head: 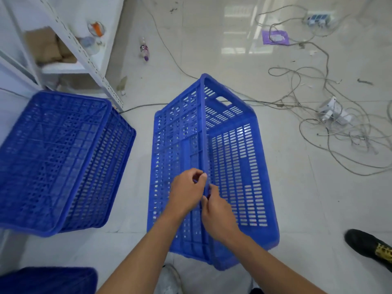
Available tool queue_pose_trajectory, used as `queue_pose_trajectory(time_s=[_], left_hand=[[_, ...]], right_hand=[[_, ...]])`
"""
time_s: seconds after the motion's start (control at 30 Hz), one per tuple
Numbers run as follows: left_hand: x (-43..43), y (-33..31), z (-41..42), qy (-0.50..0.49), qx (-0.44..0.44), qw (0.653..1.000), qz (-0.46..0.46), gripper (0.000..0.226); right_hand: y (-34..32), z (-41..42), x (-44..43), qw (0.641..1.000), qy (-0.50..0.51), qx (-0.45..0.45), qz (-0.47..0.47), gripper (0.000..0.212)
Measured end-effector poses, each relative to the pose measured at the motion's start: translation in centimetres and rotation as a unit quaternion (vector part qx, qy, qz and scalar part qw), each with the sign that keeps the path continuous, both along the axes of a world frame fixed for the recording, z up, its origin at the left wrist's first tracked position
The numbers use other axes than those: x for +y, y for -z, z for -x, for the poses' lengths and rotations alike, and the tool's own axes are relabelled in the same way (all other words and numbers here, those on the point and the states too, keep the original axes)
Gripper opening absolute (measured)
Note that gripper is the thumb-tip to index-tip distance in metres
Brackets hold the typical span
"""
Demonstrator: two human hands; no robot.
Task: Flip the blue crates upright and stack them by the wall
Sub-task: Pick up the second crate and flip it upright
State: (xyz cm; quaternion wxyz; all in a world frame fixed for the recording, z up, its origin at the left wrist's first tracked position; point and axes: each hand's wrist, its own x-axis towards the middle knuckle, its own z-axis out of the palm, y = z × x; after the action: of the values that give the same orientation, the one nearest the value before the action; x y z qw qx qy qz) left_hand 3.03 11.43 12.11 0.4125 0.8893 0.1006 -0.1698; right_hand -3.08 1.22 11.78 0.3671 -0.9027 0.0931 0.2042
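Note:
A blue slatted crate (pixel 233 158) stands tipped on its side in the middle of the floor, one long rim edge pointing up toward me. My left hand (pixel 186 192) and my right hand (pixel 218 213) both grip that raised rim, close together at its near part. A second blue crate (pixel 61 158) lies bottom up on the floor to the left, next to the shelf. The corner of a third blue crate (pixel 48 280) shows at the bottom left.
A white metal shelf (pixel 89 58) with cardboard boxes stands at the upper left. Loose cables (pixel 339 132) and a power strip (pixel 318 19) sprawl over the tiled floor on the right. A bottle (pixel 144 49) lies at the back. A black shoe (pixel 369 247) is at the right.

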Motion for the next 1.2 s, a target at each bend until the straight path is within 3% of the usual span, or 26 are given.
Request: queue_pose_trajectory(time_s=[0.23,0.4,0.5,0.63,0.77,0.9,1.1,1.2], left_hand=[[7.4,2.5,-0.5,-0.037,0.050,0.987,-0.148,0.020],[13.5,6.1,0.2,-0.027,0.095,0.979,-0.180,0.025],[16.3,8.3,1.1,-0.005,0.140,0.975,-0.171,0.027],[18.3,11.2,2.3,0.024,0.187,0.969,-0.159,0.031],[18.0,13.8,3.5,-0.002,0.220,0.961,-0.169,0.028],[17.4,15.8,4.0,-0.037,0.245,0.952,-0.181,0.026],[17.8,16.3,3.1,-0.053,0.281,0.944,-0.166,0.031],[17.5,16.5,2.3,-0.033,0.242,0.942,-0.230,0.036]], right_hand=[[2.6,-0.5,9.3,0.996,-0.078,0.039,0.008,0.048],[5.0,-2.1,10.9,0.982,-0.156,0.099,0.028,0.050],[6.9,-4.0,8.1,0.983,-0.127,0.108,0.083,0.050],[9.8,-6.9,1.5,0.983,-0.010,0.114,0.145,0.035],[11.4,-9.7,-5.1,0.976,0.073,0.070,0.191,0.036],[12.6,-11.9,-9.7,0.968,0.062,0.063,0.235,0.045],[14.1,-13.1,-11.9,0.963,0.000,0.056,0.263,0.039],[14.4,-13.5,-12.1,0.965,0.005,0.069,0.251,0.038]])
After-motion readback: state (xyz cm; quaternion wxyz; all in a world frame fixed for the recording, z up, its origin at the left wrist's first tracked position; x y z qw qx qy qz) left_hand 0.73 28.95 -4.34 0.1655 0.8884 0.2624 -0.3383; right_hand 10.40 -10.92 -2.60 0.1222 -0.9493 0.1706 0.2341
